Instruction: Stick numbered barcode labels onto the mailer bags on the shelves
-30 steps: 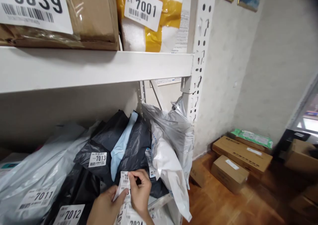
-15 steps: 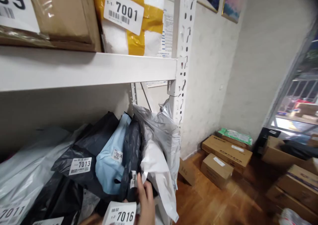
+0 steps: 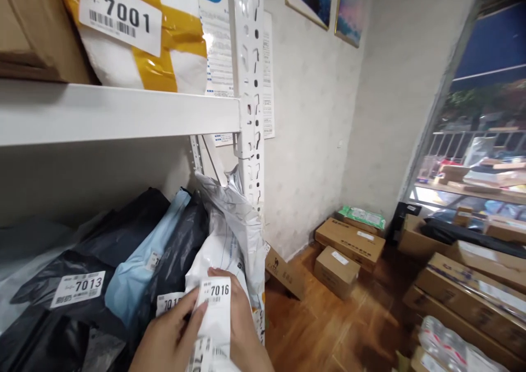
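A white strip of number labels (image 3: 217,320), with 7016 at its top, is held up between my hands. My left hand (image 3: 170,328) pinches the strip's left edge between thumb and fingers. My right hand (image 3: 244,322) is curled against the strip's right side; its fingertips go partly behind the paper. Just behind them stands a white plastic mailer bag (image 3: 216,240). Left of it are a dark bag (image 3: 183,246) with a label partly covered by my left hand, a light blue bag (image 3: 135,279), and a dark bag (image 3: 135,218) labelled 7013 (image 3: 78,288).
A white shelf beam (image 3: 156,112) and perforated post (image 3: 250,87) frame the bags. Above lies a yellow-taped parcel (image 3: 184,65) labelled 7001. Cardboard boxes (image 3: 337,270) stand on the wooden floor (image 3: 312,333) to the right, with more stacked boxes (image 3: 472,290) by the window.
The view has swung right. My right hand has left the dark bag's label and come to the label strip. My left hand and the strip have risen in front of the white bag.
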A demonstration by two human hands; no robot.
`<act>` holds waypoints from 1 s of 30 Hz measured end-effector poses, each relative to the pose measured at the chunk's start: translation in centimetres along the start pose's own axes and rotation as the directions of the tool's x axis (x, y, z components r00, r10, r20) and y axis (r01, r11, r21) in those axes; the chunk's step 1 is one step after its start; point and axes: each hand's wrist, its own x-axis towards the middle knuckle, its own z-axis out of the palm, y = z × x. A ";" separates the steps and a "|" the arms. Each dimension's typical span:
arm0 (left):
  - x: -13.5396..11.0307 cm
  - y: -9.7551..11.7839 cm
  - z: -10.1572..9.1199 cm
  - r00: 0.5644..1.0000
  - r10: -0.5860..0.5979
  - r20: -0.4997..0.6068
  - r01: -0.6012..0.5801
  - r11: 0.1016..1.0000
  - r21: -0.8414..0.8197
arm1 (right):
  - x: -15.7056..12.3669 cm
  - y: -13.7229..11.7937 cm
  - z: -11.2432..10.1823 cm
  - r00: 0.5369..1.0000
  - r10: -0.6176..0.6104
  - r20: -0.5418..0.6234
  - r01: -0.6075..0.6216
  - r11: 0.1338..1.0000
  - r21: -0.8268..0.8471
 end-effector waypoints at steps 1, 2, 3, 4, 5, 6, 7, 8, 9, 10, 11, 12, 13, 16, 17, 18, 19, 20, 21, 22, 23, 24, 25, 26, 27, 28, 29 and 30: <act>0.7 0.0 0.2 1.000 -0.011 -0.003 0.011 1.000 0.007 | 0.0 0.3 -0.1 0.996 0.087 -0.004 -0.086 0.989 0.119; 1.3 0.1 0.4 1.000 -0.021 -0.012 0.022 1.000 0.022 | 0.2 0.5 -0.2 0.982 0.188 0.002 -0.182 0.951 0.250; 1.7 0.2 0.5 0.999 -0.032 -0.013 0.033 0.998 0.048 | 0.3 0.7 -0.3 0.957 0.291 0.006 -0.272 0.887 0.375; 1.9 0.5 0.5 0.999 -0.047 -0.001 0.047 0.995 0.092 | 0.6 0.9 -0.4 0.926 0.378 -0.005 -0.333 0.822 0.463; 2.1 0.9 0.5 0.998 -0.069 0.016 0.065 0.985 0.159 | 0.9 1.1 -0.4 0.903 0.430 -0.020 -0.362 0.783 0.505; 2.1 1.4 0.5 0.995 -0.096 0.030 0.085 0.965 0.246 | 1.3 1.3 -0.4 0.892 0.452 -0.031 -0.373 0.771 0.517; 2.2 2.0 0.4 0.992 -0.122 0.031 0.104 0.934 0.341 | 1.6 1.4 -0.4 0.888 0.457 -0.037 -0.376 0.773 0.511; 2.3 2.6 0.5 0.989 -0.147 0.018 0.124 0.892 0.435 | 1.9 1.5 -0.3 0.890 0.454 -0.043 -0.374 0.779 0.503; 2.4 3.2 0.5 0.986 -0.168 -0.001 0.144 0.845 0.515 | 2.1 1.5 -0.2 0.893 0.447 -0.047 -0.367 0.785 0.499; 2.5 3.6 0.5 0.983 -0.184 -0.021 0.163 0.801 0.576 | 2.3 1.5 -0.1 0.895 0.443 -0.054 -0.360 0.789 0.498; 2.6 3.9 0.6 0.980 -0.194 -0.040 0.177 0.767 0.616 | 2.4 1.5 0.0 0.895 0.442 -0.060 -0.357 0.792 0.495; 2.7 4.0 0.7 0.978 -0.201 -0.059 0.192 0.748 0.635 | 2.5 1.5 0.0 0.895 0.441 -0.072 -0.354 0.797 0.489; 2.7 3.9 0.8 0.976 -0.206 -0.069 0.204 0.753 0.626 | 2.5 1.5 0.1 0.895 0.437 -0.086 -0.347 0.806 0.479; 2.6 2.7 1.4 0.985 -0.170 0.013 0.152 0.913 0.378 | 2.5 1.6 0.2 0.891 0.434 -0.133 -0.344 0.837 0.426; 2.5 2.2 1.6 0.988 -0.147 0.040 0.132 0.959 0.252 | 2.5 1.6 0.3 0.888 0.436 -0.144 -0.350 0.846 0.402; 2.3 1.6 1.8 0.991 -0.132 0.038 0.126 0.982 0.140 | 2.5 1.7 0.4 0.886 0.437 -0.154 -0.356 0.855 0.378; 2.0 1.0 2.1 0.991 -0.134 0.009 0.133 0.989 0.059 | 2.5 1.8 0.5 0.885 0.437 -0.158 -0.362 0.862 0.354; 1.8 0.5 2.3 0.988 -0.150 -0.035 0.150 0.989 0.014 | 2.4 1.9 0.7 0.887 0.432 -0.161 -0.363 0.870 0.332; 1.4 0.0 2.4 0.983 -0.167 -0.071 0.167 0.986 -0.004 | 2.4 2.1 0.8 0.892 0.421 -0.164 -0.360 0.882 0.305; 1.0 -0.4 2.5 0.981 -0.176 -0.082 0.176 0.984 -0.006 | 2.3 2.2 1.0 0.897 0.408 -0.170 -0.355 0.894 0.273; 0.5 -0.8 2.4 0.982 -0.179 -0.061 0.179 0.984 -0.004 | 2.2 2.3 1.2 0.903 0.394 -0.173 -0.350 0.907 0.236; -0.2 -1.1 2.3 0.983 -0.185 -0.018 0.185 0.983 0.003 | 2.0 2.4 1.3 0.909 0.379 -0.171 -0.346 0.918 0.194; -1.0 -1.4 2.1 0.980 -0.198 0.033 0.197 0.980 0.006 | 1.9 2.4 1.5 0.915 0.363 -0.175 -0.340 0.928 0.151; -1.9 -1.5 1.8 0.973 -0.214 0.087 0.215 0.977 -0.001 | 1.7 2.4 1.6 0.922 0.345 -0.178 -0.330 0.937 0.111; -3.0 -1.6 1.3 0.963 -0.230 0.142 0.234 0.972 -0.013 | 1.6 2.4 1.7 0.930 0.322 -0.176 -0.314 0.947 0.073; -4.1 -1.7 0.8 0.952 -0.237 0.193 0.244 0.970 -0.018 | 1.4 2.3 1.7 0.939 0.290 -0.183 -0.289 0.957 0.036; -5.3 -1.7 0.2 0.943 -0.233 0.239 0.241 0.971 -0.006 | 1.3 2.2 1.7 0.947 0.252 -0.197 -0.259 0.966 -0.007; -6.4 -1.8 -0.4 0.934 -0.224 0.279 0.228 0.974 0.021 | 1.3 2.0 1.6 0.952 0.212 -0.220 -0.229 0.972 -0.054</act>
